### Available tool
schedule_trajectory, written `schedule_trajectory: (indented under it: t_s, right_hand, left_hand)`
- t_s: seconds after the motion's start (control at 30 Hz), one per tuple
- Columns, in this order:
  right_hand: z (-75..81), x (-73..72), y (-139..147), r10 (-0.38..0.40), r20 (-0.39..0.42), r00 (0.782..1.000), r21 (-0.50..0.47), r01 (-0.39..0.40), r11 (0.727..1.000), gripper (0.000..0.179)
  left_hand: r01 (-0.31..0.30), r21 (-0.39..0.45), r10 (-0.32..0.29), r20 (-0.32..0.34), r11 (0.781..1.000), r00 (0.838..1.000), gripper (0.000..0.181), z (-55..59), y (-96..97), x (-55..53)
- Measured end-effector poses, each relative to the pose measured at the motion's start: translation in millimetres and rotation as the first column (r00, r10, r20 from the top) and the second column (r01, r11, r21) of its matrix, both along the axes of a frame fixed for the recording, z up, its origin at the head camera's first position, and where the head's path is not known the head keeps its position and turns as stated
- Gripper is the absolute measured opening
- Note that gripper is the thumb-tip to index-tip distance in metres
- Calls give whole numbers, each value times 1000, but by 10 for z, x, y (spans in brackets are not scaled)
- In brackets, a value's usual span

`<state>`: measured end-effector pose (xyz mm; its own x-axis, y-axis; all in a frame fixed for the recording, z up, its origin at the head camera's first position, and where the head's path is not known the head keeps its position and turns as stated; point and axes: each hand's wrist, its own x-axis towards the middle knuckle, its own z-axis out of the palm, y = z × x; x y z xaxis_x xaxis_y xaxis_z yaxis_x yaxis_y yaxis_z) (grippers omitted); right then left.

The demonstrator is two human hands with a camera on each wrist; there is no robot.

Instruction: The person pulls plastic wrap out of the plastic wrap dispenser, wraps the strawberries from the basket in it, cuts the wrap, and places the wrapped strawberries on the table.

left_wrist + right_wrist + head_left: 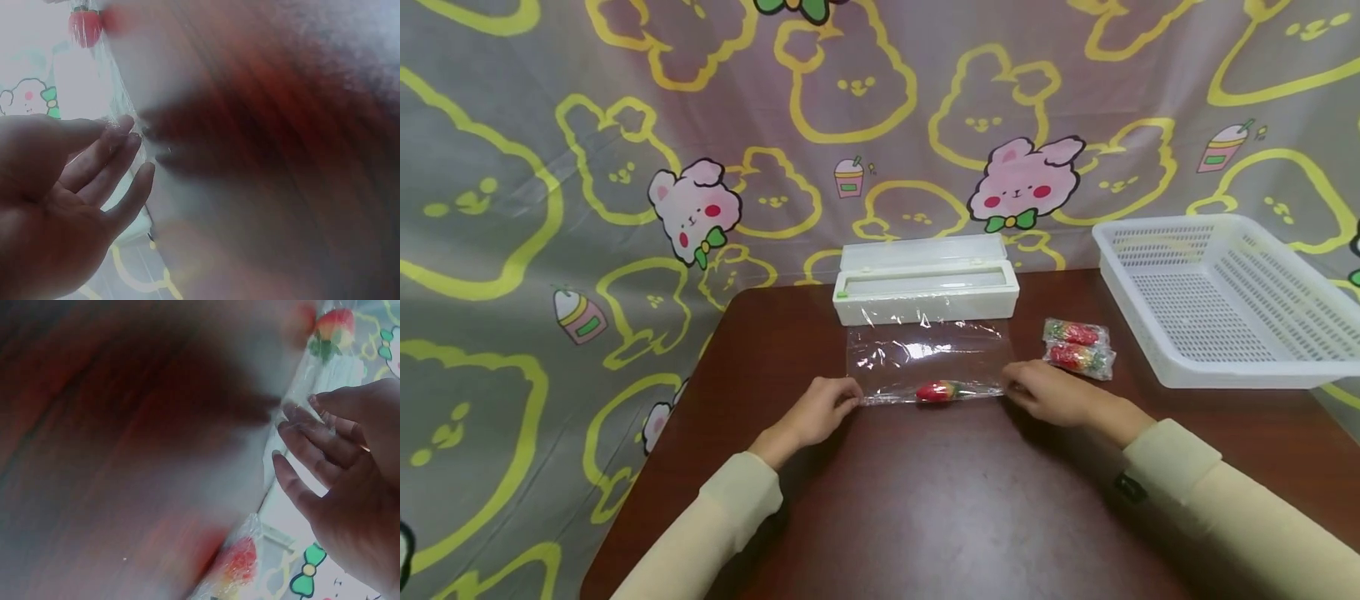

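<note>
A sheet of clear cling film [887, 358] stretches toward me from a white cling film box [925, 307] with its lid up. Near the sheet's front edge lies a red strawberry [937, 392] with a green leafy end; the film seems folded over it. My left hand [820, 410] pinches the front left corner between thumb and fingertips, as the left wrist view of that hand [69, 181] shows. At the opposite corner, my right hand [1052, 392] pinches the film too; in the right wrist view this hand [344, 456] has its little finger extended.
To the right of the film lie two wrapped strawberries [1078, 358], side by side. A white perforated basket [1210, 371] stands beyond them on the dark brown table [970, 517]. A patterned curtain [820, 108] hangs behind and left of the table.
</note>
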<state>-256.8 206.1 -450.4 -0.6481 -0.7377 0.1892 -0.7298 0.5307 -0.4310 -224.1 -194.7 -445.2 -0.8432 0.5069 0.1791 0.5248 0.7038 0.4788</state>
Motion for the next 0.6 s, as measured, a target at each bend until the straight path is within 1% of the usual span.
schedule_trajectory:
  t_s: [0.1, 0.2, 0.3, 0.4, 0.5, 0.6]
  right_hand:
    - [4, -61, 22, -16, 65, 998, -34, 18, 999, 9]
    - [16, -116, 32, -35, 133, 991, -57, 43, 997, 8]
    - [15, -170, 39, -68, 195, 979, -70, 83, 994, 7]
    - [0, -229, 41, -111, 251, 961, -86, 137, 987, 8]
    - [-16, -292, 36, -139, 296, 945, -104, 176, 979, 10]
    - [-28, -344, 24, -162, 304, 939, -108, 203, 973, 10]
  left_hand:
    - [1, 24, -1, 5, 1000, 1000, 7, -8, 11, -54]
    - [-12, 31, 12, 3, 999, 1000, 8, -17, 29, -122]
    - [-32, 31, 31, 14, 999, 999, 9, -24, 44, -191]
    - [-40, 30, 39, 23, 999, 999, 10, -32, 54, -260]
    - [-50, 30, 50, 25, 998, 998, 10, -34, 66, -318]
    - [-68, 20, 67, 41, 997, 997, 11, -27, 82, -360]
